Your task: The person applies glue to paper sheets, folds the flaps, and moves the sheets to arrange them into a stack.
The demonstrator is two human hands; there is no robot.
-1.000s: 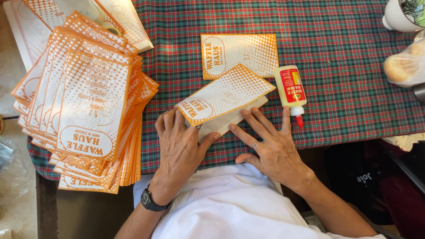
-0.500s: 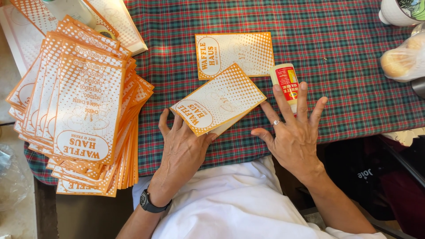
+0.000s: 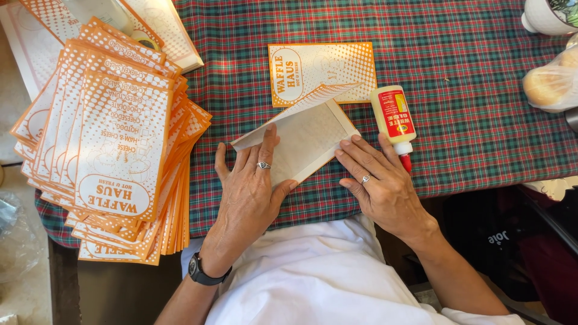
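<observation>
Paper bags (image 3: 117, 150), flat and printed in orange with fine dot patterns on a white ground, lie fanned in a thick, slightly slipping stack at the far left of the surface, their edges stepped like a spread deck. Beneath everything runs a woven plaid cloth (image 3: 481, 78) in red, green and thin white lines, its weave visibly coarse. More printed sheets (image 3: 162, 30) sit at the upper left corner, partly under the stack.

Moving rightward, the left hand (image 3: 250, 186) rests palm down with fingers spread fairly wide, a ring on one finger and a dark watch (image 3: 201, 274) at the wrist. Its fingertips press on the near left part of an opened paper bag (image 3: 313, 135), which lies tilted in front of the person, near the middle of the surface. That bag's plain, matte tan inside faces up, and a dotted flap stands lifted along its far edge.

Just behind it lies a second flat bag (image 3: 322, 66), printed side up, squarely rectangular.

The right hand (image 3: 382, 183) is likewise open and flat, fingers loosely spread, with its fingertips touching the lower right edge of the opened bag; it grips nothing. Just beside that hand lies a small glue bottle (image 3: 394, 117), smooth plastic with a red label and a red tip pointing toward the person.

At the far right sit a white mug (image 3: 545, 15) and a clear plastic bag of rolls (image 3: 551, 81).
</observation>
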